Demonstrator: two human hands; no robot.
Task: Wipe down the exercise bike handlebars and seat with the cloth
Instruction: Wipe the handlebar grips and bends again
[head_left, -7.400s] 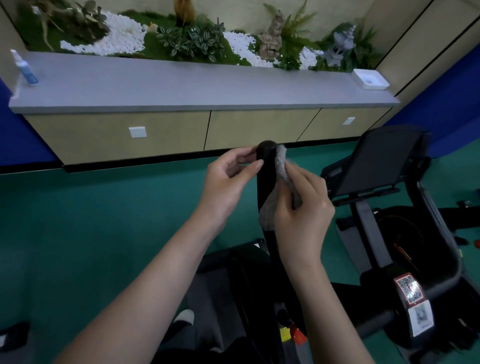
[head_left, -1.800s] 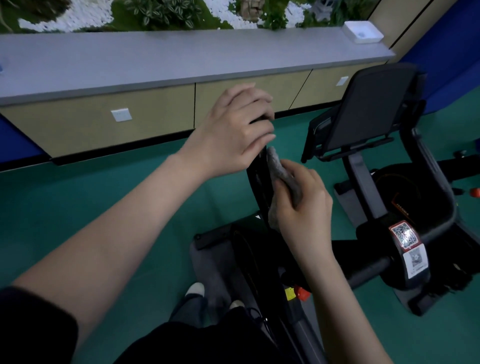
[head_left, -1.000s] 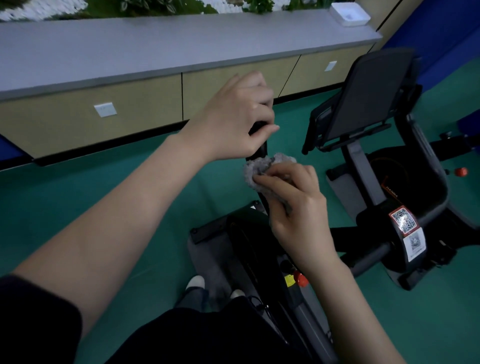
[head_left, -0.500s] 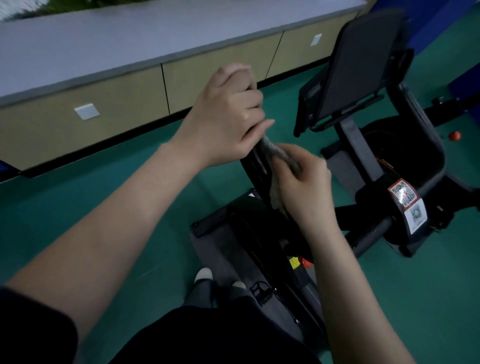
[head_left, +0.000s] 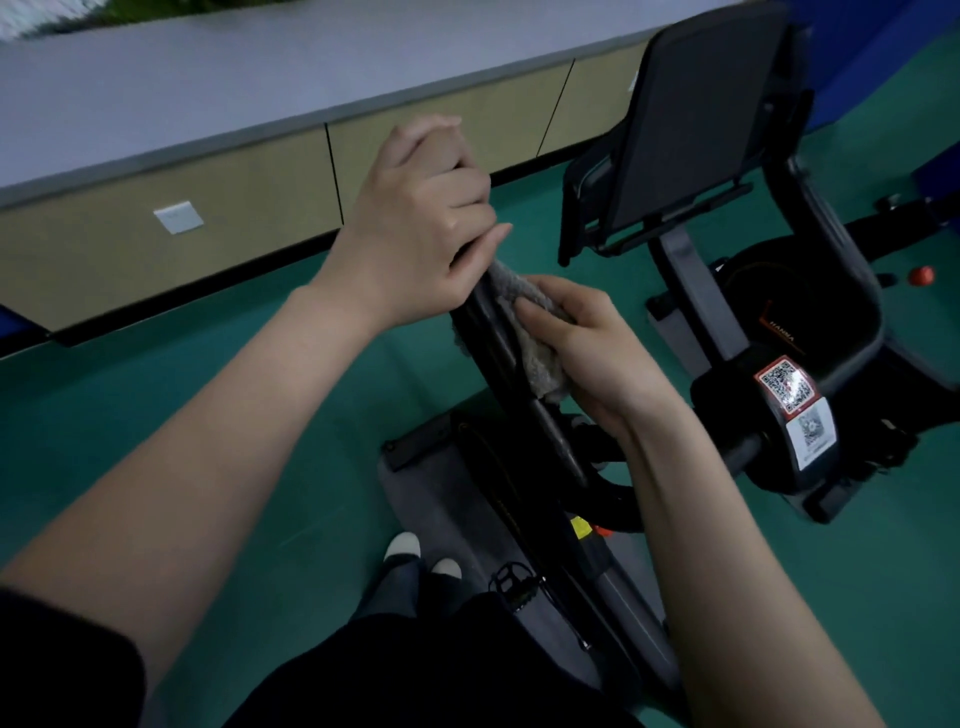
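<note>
The black upright handlebar (head_left: 485, 335) of the near exercise bike rises through the middle of the view, leaning toward 11 o'clock. The left hand (head_left: 415, 228) sits at its top end, fingers (head_left: 478, 228) curled round the grip. Just beside it, at its 4 o'clock, the right hand (head_left: 592, 353) holds a crumpled grey fleecy cloth (head_left: 537, 358) against the bar's right side, fingers (head_left: 550, 312) bent over the fabric and gripping it (a fold of cloth also shows at the bar's left edge). At 2 o'clock stands a second black exercise bike (head_left: 810, 332) with a dark padded backrest (head_left: 701, 114) and a red-and-white QR-code sticker (head_left: 784, 387) on its housing. A long grey-topped bench (head_left: 208, 88) with beige cabinet doors runs across 10 to 12 o'clock. On the green floor (head_left: 156, 405), at 6 o'clock, two white shoe tips (head_left: 402, 545) show beside a black pedal (head_left: 511, 590).
</note>
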